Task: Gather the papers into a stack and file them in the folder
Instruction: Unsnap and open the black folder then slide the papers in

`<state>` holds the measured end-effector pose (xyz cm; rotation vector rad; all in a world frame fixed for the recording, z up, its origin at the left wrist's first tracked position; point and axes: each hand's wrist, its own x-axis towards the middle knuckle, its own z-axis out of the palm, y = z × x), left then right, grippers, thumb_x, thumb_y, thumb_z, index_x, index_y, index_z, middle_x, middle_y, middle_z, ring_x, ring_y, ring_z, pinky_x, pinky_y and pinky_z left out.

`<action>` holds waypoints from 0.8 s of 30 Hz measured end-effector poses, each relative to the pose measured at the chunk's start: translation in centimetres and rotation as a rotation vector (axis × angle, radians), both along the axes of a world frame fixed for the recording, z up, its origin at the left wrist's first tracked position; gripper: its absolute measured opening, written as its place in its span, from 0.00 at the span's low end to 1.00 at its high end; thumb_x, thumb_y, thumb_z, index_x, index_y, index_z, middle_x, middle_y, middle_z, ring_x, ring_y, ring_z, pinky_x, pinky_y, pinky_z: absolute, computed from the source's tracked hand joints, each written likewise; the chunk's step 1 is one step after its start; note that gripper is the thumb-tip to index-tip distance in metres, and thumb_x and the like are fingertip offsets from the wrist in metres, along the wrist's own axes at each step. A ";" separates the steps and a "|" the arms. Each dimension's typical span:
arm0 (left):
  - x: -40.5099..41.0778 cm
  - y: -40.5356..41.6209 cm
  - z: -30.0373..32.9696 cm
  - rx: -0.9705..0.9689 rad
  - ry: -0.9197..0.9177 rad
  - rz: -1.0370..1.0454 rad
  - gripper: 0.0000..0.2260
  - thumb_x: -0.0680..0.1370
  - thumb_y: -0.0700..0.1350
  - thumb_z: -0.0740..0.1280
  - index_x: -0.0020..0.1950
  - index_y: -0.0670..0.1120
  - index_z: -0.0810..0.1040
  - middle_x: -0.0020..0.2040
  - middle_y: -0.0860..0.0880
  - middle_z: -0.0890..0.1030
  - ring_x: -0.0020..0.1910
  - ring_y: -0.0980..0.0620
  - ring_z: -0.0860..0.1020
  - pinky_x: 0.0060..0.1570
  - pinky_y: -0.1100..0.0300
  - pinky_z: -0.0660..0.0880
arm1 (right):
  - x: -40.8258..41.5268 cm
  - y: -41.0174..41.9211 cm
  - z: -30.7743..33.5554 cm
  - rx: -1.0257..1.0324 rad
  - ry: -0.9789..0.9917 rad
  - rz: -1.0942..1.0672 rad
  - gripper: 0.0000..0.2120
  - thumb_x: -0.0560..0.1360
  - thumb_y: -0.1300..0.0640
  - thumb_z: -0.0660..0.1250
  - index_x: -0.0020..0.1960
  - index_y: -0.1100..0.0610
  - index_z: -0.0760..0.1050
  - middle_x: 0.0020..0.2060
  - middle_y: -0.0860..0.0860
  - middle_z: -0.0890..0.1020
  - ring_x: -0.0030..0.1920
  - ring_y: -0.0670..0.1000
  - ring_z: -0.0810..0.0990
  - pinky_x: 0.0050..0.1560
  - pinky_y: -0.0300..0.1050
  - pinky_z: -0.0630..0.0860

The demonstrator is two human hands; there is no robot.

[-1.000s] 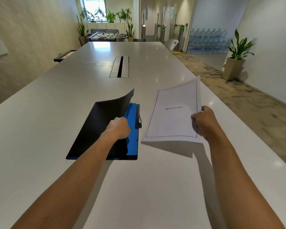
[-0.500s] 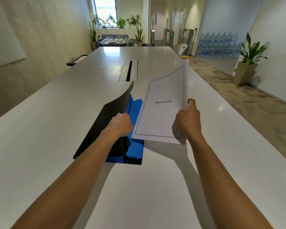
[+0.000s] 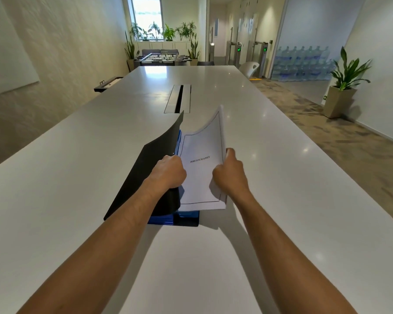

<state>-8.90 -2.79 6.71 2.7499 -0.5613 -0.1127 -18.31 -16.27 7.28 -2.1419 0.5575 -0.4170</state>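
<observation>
A folder with a black cover [image 3: 145, 177] and blue inside [image 3: 186, 217] lies on the white table [image 3: 55, 189]. My left hand [image 3: 169, 172] grips the cover's right edge and holds it lifted, curved upward. My right hand [image 3: 230, 175] holds a stack of white papers [image 3: 202, 168] by its right edge; the top sheet reads "BIBLIOGRAPHY". The stack hangs over the folder's blue inside, bowed, its left edge against the raised cover. Most of the blue inside is hidden under the papers.
A metal cable slot [image 3: 178, 98] is set in the table beyond the folder. The table's right edge [image 3: 327, 177] borders a carpeted floor with a potted plant [image 3: 344, 87]. A foosball table [image 3: 162, 58] and plants stand at the far end.
My right hand has carried the paper stack leftward from beside the folder to over its blue inside. My left hand has kept the black cover raised.
</observation>
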 end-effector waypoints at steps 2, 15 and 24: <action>0.0 0.0 0.0 -0.009 0.008 -0.011 0.08 0.79 0.39 0.61 0.55 0.40 0.76 0.49 0.43 0.79 0.37 0.52 0.76 0.36 0.63 0.74 | 0.2 0.3 0.2 0.035 0.023 0.025 0.22 0.75 0.67 0.56 0.69 0.62 0.62 0.52 0.60 0.76 0.42 0.54 0.74 0.28 0.40 0.64; -0.4 -0.8 0.2 0.035 -0.040 0.026 0.04 0.78 0.40 0.61 0.43 0.43 0.72 0.37 0.47 0.72 0.32 0.52 0.74 0.30 0.64 0.67 | 0.2 -1.5 1.6 -0.039 0.009 0.066 0.18 0.72 0.67 0.56 0.60 0.63 0.70 0.43 0.53 0.74 0.33 0.45 0.69 0.27 0.37 0.61; -0.8 -1.7 0.5 0.012 -0.057 -0.032 0.02 0.78 0.40 0.62 0.49 0.43 0.74 0.43 0.47 0.74 0.33 0.53 0.73 0.36 0.62 0.73 | 3.3 1.0 -1.1 0.091 0.004 0.048 0.26 0.76 0.65 0.61 0.73 0.58 0.61 0.65 0.59 0.73 0.56 0.57 0.75 0.45 0.43 0.72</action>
